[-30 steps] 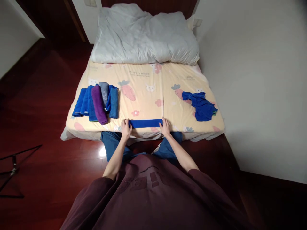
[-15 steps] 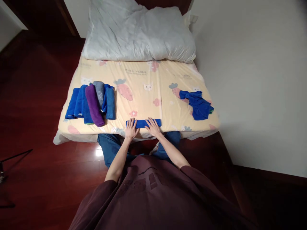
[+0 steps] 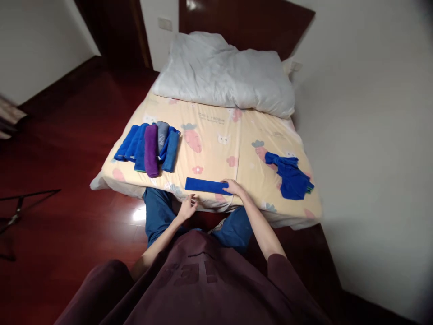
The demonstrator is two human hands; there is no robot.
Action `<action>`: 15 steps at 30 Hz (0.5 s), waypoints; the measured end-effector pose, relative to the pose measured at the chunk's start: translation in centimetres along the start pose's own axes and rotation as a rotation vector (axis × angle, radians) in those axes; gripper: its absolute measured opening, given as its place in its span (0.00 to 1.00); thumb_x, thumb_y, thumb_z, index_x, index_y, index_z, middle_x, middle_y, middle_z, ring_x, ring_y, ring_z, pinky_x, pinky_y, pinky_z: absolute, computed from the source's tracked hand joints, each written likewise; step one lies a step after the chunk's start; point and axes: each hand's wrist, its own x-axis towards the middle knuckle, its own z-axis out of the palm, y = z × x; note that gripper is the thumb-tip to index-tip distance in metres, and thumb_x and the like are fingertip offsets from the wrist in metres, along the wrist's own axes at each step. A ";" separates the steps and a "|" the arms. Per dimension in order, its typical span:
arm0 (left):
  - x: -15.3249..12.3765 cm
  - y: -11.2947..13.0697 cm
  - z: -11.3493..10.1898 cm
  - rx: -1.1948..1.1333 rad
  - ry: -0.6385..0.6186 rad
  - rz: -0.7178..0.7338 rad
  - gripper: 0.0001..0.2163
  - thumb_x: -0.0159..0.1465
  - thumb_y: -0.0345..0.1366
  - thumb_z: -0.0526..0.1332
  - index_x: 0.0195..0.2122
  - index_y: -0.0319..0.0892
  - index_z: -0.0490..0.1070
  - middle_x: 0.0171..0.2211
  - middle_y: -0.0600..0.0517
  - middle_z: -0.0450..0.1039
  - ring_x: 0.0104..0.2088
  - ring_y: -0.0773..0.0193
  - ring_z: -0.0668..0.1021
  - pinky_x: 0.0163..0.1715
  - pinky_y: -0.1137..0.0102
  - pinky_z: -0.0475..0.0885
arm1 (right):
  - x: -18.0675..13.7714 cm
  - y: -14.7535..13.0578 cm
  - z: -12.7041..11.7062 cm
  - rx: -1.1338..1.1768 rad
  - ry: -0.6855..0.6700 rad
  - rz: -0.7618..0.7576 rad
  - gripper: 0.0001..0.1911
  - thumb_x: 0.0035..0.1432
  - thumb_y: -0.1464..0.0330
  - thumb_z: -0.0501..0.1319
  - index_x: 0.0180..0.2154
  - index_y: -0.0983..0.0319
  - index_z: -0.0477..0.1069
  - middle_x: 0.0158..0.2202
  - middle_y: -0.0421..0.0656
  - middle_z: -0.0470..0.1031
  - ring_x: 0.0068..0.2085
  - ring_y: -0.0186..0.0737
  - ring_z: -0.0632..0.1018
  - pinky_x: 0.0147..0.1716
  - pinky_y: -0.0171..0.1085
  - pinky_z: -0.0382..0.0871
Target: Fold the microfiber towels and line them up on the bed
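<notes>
The bedroom has a dark red floor [image 3: 84,180], and a bed [image 3: 216,151] with a yellow rabbit-print sheet fills the middle. At far left, a bundle of cloth [image 3: 9,117] is cut off by the frame and hard to make out, as is the black stand [image 3: 19,210] below it. On the bed's left side several blue towels [image 3: 127,143] lie side by side, overlapping so that their number is unclear; a purple towel [image 3: 151,151] partly covers them and a grey towel [image 3: 163,132]. The left hand [image 3: 188,208] hangs at the bed's near edge, fingers loosely curled and empty, just beside the blue strip [image 3: 203,185], a long folded cloth lying flat near that edge. Behind, a pale quilt [image 3: 223,74] hides the lower headboard [image 3: 243,22]. The right hand [image 3: 235,188] covers part of the strip's right end; whether it grips or merely rests there, I cannot tell. Farther right lies a crumpled blue cloth [image 3: 291,180], its folds hiding its shape.
</notes>
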 end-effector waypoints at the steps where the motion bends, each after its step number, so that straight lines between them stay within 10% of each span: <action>1: 0.5 0.6 1.0 -0.078 -0.045 -0.055 0.24 0.69 0.41 0.54 0.66 0.42 0.64 0.55 0.39 0.77 0.49 0.53 0.83 0.51 0.60 0.81 | 0.3 0.0 0.0 -0.025 -0.051 0.011 0.24 0.50 0.77 0.68 0.51 0.61 0.78 0.51 0.48 0.81 0.51 0.47 0.82 0.54 0.44 0.76; 8: 7.1 4.1 2.7 -0.526 0.099 -0.301 0.22 0.74 0.49 0.46 0.48 0.39 0.74 0.40 0.32 0.81 0.42 0.49 0.85 0.43 0.59 0.83 | 1.0 -0.1 0.3 -0.103 -0.056 -0.030 0.23 0.41 0.75 0.75 0.41 0.56 0.76 0.41 0.42 0.83 0.44 0.46 0.84 0.45 0.42 0.78; 15: 7.2 6.0 2.6 -0.813 0.381 -0.460 0.16 0.65 0.50 0.62 0.40 0.40 0.71 0.37 0.34 0.78 0.37 0.49 0.81 0.34 0.59 0.76 | 0.8 -1.2 0.3 0.105 -0.103 0.143 0.32 0.35 0.78 0.74 0.46 0.57 0.74 0.37 0.40 0.82 0.41 0.44 0.83 0.44 0.38 0.74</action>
